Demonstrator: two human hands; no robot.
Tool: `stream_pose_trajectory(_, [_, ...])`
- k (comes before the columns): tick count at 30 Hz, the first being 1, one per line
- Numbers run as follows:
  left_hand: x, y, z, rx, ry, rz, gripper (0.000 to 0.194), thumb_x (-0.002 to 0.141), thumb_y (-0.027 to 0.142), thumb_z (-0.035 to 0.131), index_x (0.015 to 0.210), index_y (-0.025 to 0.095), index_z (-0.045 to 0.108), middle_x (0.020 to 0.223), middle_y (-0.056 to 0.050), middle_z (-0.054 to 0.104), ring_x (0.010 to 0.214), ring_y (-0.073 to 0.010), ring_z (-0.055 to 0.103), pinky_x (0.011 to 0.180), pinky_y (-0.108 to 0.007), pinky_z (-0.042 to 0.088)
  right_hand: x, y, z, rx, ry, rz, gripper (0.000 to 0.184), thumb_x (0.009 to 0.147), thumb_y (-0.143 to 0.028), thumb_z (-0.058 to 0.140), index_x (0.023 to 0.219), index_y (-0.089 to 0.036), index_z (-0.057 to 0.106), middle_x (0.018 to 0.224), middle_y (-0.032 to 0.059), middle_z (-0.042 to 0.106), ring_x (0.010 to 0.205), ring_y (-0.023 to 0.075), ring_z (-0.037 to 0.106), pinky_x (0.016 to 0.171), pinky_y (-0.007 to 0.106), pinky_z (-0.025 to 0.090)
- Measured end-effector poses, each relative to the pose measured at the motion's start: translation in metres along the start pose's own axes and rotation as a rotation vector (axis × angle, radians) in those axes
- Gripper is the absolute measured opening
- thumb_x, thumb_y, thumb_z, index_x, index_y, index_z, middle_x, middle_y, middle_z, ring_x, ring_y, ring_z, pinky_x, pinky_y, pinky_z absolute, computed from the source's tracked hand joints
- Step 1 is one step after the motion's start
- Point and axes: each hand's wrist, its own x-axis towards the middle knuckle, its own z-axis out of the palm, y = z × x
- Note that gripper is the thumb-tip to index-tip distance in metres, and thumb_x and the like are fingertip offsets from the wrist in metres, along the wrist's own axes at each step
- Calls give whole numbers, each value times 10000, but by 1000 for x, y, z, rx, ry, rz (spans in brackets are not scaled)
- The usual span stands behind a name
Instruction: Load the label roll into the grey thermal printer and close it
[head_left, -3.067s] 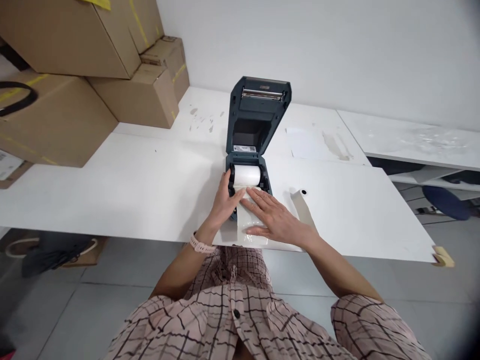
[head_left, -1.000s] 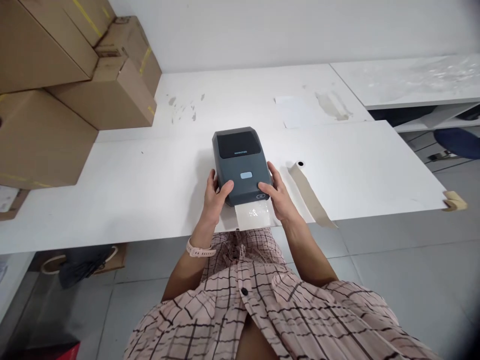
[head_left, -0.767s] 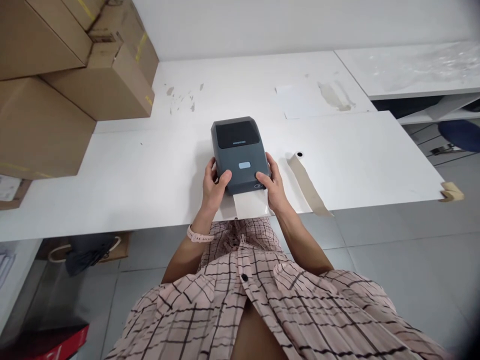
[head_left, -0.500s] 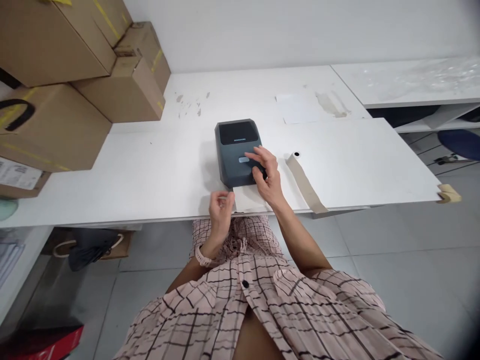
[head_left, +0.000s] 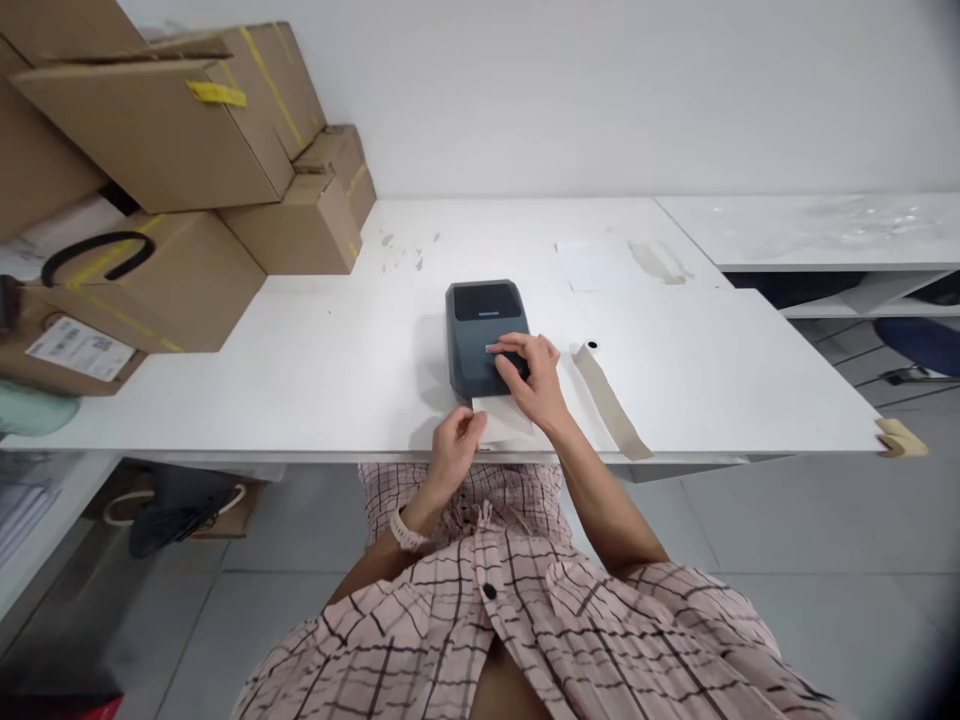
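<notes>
A dark grey-blue label printer [head_left: 472,365] stands on the white table, with white paper [head_left: 502,420] sticking out of its front end. My left hand [head_left: 455,447] is closed in a pinch on the left edge of that paper, just below the printer. Over the printer's lower right part lies my right hand [head_left: 534,375], open, its index fingertip at the small light button and its thumb apart from the fingers. To the right of this hand rests a small paper roll [head_left: 592,347] with a grey-beige strip [head_left: 611,405] trailing to the table edge.
Cardboard boxes [head_left: 176,140] are stacked at the left of the table [head_left: 360,380]. A white sheet [head_left: 589,265] lies towards the back, and clear plastic wrap [head_left: 862,222] sits at the far right. Tan tape [head_left: 902,437] sticks to the right corner.
My left hand has moved in to the paper's edge and pinches it. My right index finger has come down onto the button. The head view has tilted upward.
</notes>
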Motion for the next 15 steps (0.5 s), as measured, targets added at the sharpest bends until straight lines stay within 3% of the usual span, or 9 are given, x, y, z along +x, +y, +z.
stream_pose_trajectory(2, [6, -1, -9, 52, 216, 119, 421, 905, 597, 635, 1040, 199, 660, 983, -74, 724, 886, -194, 701, 715, -288, 558, -8, 11, -5, 253, 40, 98, 355, 1000, -441, 585, 1323, -298, 553, 1312, 73, 737, 1325, 249, 616, 1216, 548, 339])
stream_pose_trajectory(3, [11, -1, -12, 63, 274, 163, 480, 932, 597, 603, 1223, 217, 629, 1235, -120, 703, 1113, -229, 691, 855, -328, 582, -13, 18, -6, 352, 97, 152, 409, 1000, -473, 582, 1368, -301, 540, 1417, 88, 679, 1389, 247, 574, 1215, 530, 365])
stream_pose_trajectory(4, [17, 0, -14, 68, 286, 195, 556, 959, 600, 565, 1387, 245, 554, 1460, -141, 601, 1325, -254, 607, 1001, -371, 559, -18, 25, -6, 424, 162, 209, 451, 1002, -504, 570, 1403, -301, 531, 1506, 96, 612, 1445, 249, 527, 1225, 523, 370])
stream_pose_trajectory(6, [31, 0, -14, 65, 200, 229, 647, 1005, 608, 462, 1572, 304, 386, 1700, -103, 353, 1568, -254, 358, 1211, -411, 426, -28, 36, -3, 497, 243, 304, 515, 1016, -562, 511, 1458, -297, 512, 1609, 94, 507, 1515, 256, 448, 1261, 536, 333])
stream_pose_trajectory(9, [46, -7, -4, 18, 96, 272, 683, 1039, 607, 329, 1655, 325, 238, 1761, -45, 222, 1622, -216, 228, 1284, -376, 332, -36, 45, 3, 520, 231, 363, 564, 1024, -603, 462, 1506, -312, 485, 1622, 79, 496, 1535, 260, 424, 1285, 542, 313])
stream_pose_trajectory(15, [52, -30, 19, -128, 162, 323, 652, 1067, 545, 248, 1665, 289, 195, 1758, -80, 229, 1606, -216, 274, 1260, -396, 374, -39, 47, 21, 543, 309, 332, 515, 1027, -560, 485, 1496, -346, 494, 1641, 46, 470, 1547, 251, 407, 1296, 525, 317])
